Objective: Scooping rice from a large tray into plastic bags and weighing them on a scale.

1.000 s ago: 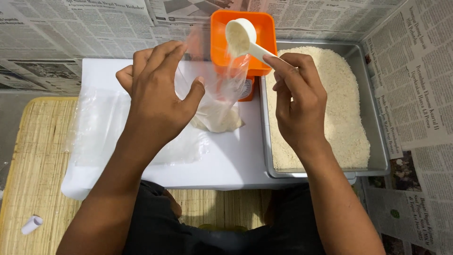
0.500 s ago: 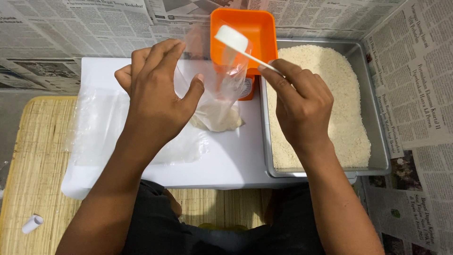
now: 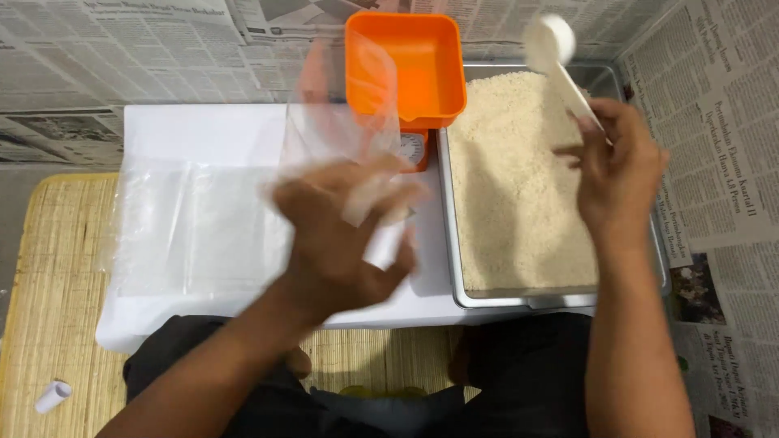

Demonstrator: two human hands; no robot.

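My left hand is blurred with motion over the white table, gripping a clear plastic bag with some rice low in it. My right hand holds a white scoop raised over the far end of a metal tray filled with rice. An orange scale bowl sits on a small scale just left of the tray, behind the bag.
A stack of flat clear bags lies on the left of the table. Newspaper covers the wall and floor around. A woven mat lies below the table, with a small white roll on it.
My right hand swung the scoop from over the bag's mouth to the right, above the rice tray. My left hand dropped nearer with the bag, now blurred.
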